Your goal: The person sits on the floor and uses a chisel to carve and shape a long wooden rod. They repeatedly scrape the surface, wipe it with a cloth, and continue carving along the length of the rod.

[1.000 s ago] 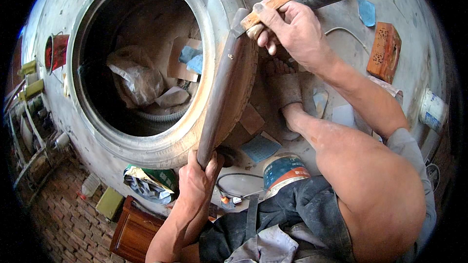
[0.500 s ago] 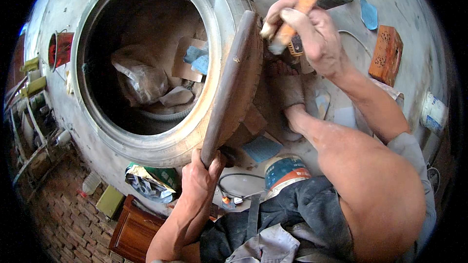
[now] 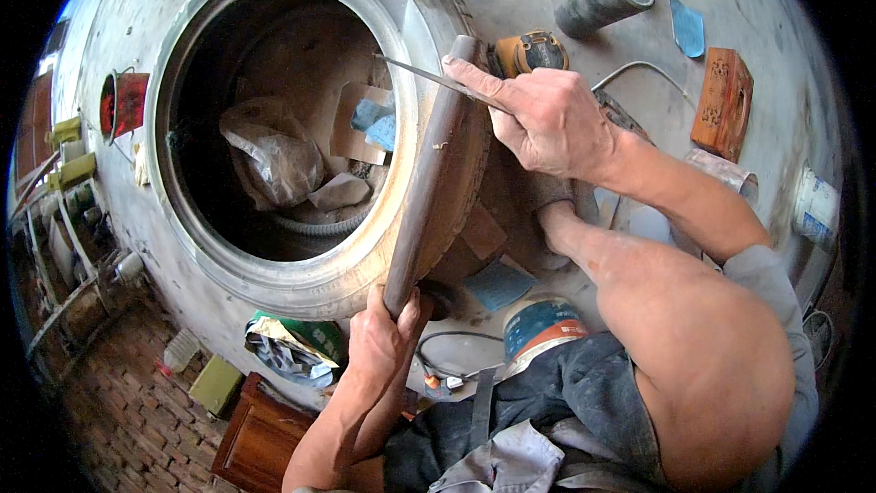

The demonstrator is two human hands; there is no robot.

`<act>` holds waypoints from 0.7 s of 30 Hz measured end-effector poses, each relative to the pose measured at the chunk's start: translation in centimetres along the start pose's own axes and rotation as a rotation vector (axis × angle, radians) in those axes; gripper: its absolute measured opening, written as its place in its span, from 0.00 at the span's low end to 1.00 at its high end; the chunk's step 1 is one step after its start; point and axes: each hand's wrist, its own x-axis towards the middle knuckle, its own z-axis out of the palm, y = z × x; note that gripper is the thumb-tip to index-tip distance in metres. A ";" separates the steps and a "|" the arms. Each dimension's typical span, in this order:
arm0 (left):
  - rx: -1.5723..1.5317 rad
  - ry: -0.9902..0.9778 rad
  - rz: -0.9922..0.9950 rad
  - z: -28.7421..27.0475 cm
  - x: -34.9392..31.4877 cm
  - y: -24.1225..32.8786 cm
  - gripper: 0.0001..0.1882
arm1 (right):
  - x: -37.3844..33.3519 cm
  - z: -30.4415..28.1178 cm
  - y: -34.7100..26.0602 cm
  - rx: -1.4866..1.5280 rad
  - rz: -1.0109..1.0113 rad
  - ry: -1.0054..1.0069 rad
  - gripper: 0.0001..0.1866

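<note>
A long, smooth brown bar (image 3: 424, 187), apparently wood, leans slantwise over the near right side of a big tyre (image 3: 274, 278). My left hand (image 3: 379, 338) is closed round its lower end. At the upper end, my right hand (image 3: 552, 123) holds a thin, flat, blade-like tool (image 3: 424, 71), seen nearly edge-on. Its narrow strip lies across the bar and reaches over the tyre's opening. The right index finger is stretched along the tool towards the bar; the other fingers are curled, and the tool's grip is hidden in them.
Inside the tyre lie a plastic bag (image 3: 274, 155) and blue sandpaper pieces (image 3: 374, 123). A yellow power tool (image 3: 529, 53) and dark cylinder (image 3: 607, 0) stand beyond my right hand. A carved wooden block (image 3: 723, 102) is at right, a paint bucket (image 3: 543, 329) by my lap.
My right hand has come down and left from its raised position, bringing the tool across the bar's upper end. My left hand keeps its grip; the whole view has shifted slightly.
</note>
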 end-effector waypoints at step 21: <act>0.025 0.008 -0.016 0.0 -0.2 0.4 0.19 | 3.0 -3.4 3.6 0.592 0.539 0.050 0.28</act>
